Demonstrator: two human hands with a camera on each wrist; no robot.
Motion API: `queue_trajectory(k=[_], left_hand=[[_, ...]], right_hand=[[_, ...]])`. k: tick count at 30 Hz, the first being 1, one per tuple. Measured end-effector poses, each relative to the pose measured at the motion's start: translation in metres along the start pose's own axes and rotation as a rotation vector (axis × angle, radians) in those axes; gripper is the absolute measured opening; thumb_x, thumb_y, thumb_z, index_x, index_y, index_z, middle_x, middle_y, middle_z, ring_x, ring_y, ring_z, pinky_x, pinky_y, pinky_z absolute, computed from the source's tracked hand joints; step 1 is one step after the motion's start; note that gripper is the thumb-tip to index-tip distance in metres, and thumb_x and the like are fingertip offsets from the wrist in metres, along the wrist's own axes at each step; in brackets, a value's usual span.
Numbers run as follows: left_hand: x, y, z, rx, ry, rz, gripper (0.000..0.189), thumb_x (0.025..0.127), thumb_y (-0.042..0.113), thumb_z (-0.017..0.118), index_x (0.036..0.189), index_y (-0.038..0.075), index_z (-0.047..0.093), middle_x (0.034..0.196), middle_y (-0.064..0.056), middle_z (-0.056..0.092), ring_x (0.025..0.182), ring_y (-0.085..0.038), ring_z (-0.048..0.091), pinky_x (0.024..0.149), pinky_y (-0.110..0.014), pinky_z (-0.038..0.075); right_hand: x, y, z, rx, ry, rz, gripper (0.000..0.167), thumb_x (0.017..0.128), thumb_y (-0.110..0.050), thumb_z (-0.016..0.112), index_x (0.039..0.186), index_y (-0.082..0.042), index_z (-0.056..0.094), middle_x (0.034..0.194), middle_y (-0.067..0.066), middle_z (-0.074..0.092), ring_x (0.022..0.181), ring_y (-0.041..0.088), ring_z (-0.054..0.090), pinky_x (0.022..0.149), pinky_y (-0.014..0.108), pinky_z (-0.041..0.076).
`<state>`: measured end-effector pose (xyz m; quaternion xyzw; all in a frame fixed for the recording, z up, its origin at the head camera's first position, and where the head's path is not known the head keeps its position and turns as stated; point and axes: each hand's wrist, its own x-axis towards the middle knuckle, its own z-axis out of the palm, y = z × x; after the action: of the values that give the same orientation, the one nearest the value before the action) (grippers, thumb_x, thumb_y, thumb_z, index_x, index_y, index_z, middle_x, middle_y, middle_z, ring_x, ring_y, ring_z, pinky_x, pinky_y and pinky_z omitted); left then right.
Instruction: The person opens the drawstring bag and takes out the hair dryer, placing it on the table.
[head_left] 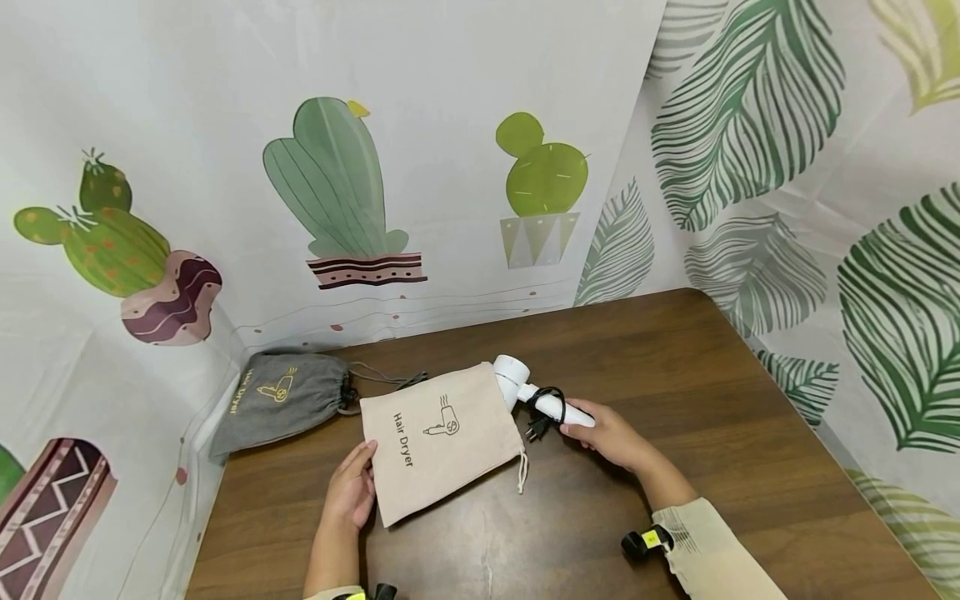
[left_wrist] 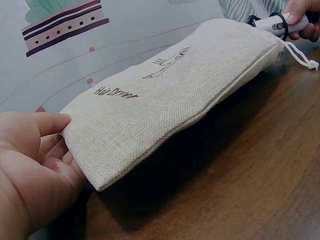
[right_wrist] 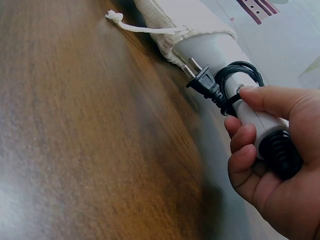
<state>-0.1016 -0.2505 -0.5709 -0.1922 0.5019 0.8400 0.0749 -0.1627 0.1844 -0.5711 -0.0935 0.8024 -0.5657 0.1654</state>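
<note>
My right hand [head_left: 613, 435] grips the handle of a white hair dryer [head_left: 512, 375], whose black cord [right_wrist: 241, 70] is coiled round it with the two-pin plug [right_wrist: 202, 80] sticking out. Part of the dryer is inside the mouth of a beige cloth bag [head_left: 442, 442] printed "Hair Dryer"; that part is hidden. At the bag's closed end, my left hand [head_left: 352, 487] pinches the edge, thumb and fingers on either side of the cloth. The left wrist view shows the bag held tilted, with a shadow beneath it. A white drawstring [head_left: 522, 471] hangs from its mouth.
A grey drawstring bag [head_left: 288, 396], also printed "Hair Dryer", lies at the table's back left with its cord trailing right. The brown wooden table [head_left: 675, 367] meets cloth-covered walls [head_left: 450, 67] printed with cacti and leaves at the back and sides.
</note>
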Motion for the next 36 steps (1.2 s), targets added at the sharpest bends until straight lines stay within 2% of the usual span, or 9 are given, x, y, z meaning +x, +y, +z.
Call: queue_trajectory(k=[5,14,19,26,36], left_hand=[[0.0,0.0,0.001,-0.002,0.007,-0.007,0.017,0.106,0.018,0.052,0.098,0.019,0.066,0.092,0.007,0.073,0.08,-0.009,0.066,0.071,-0.024,0.055],[0.0,0.0,0.001,-0.017,0.008,-0.01,0.016,0.106,0.017,0.052,0.098,0.019,0.065,0.092,0.007,0.074,0.08,-0.008,0.066,0.072,-0.024,0.054],[0.004,-0.004,-0.002,-0.025,0.011,0.009,0.017,0.107,0.017,0.051,0.098,0.019,0.066,0.092,0.007,0.073,0.08,-0.009,0.066,0.071,-0.024,0.055],[0.013,-0.015,-0.012,-0.031,0.01,0.046,0.017,0.106,0.017,0.052,0.1,0.02,0.067,0.093,0.008,0.074,0.081,-0.007,0.068,0.071,-0.024,0.055],[0.01,-0.01,-0.012,-0.04,0.033,0.02,0.016,0.107,0.018,0.051,0.101,0.019,0.066,0.094,0.007,0.075,0.079,-0.007,0.069,0.071,-0.024,0.056]], right_hand=[[-0.001,0.0,0.0,-0.017,0.026,0.013,0.057,0.094,-0.018,0.071,0.142,0.005,0.05,0.087,0.009,0.063,0.065,0.014,0.056,0.058,0.024,0.049],[-0.001,0.0,-0.003,-0.006,0.057,0.002,0.055,0.094,-0.017,0.071,0.142,0.003,0.051,0.101,0.016,0.065,0.065,0.012,0.056,0.059,0.024,0.049],[-0.001,0.0,-0.004,-0.01,0.07,0.005,0.056,0.094,-0.018,0.071,0.142,0.004,0.05,0.102,0.017,0.065,0.066,0.013,0.056,0.059,0.024,0.049],[-0.003,0.0,-0.005,-0.002,0.094,0.009,0.056,0.094,-0.017,0.071,0.143,0.003,0.05,0.095,0.014,0.064,0.065,0.012,0.055,0.058,0.024,0.048],[-0.004,0.0,-0.008,0.014,0.123,0.017,0.058,0.094,-0.017,0.071,0.144,0.002,0.049,0.097,0.015,0.063,0.066,0.013,0.055,0.059,0.024,0.048]])
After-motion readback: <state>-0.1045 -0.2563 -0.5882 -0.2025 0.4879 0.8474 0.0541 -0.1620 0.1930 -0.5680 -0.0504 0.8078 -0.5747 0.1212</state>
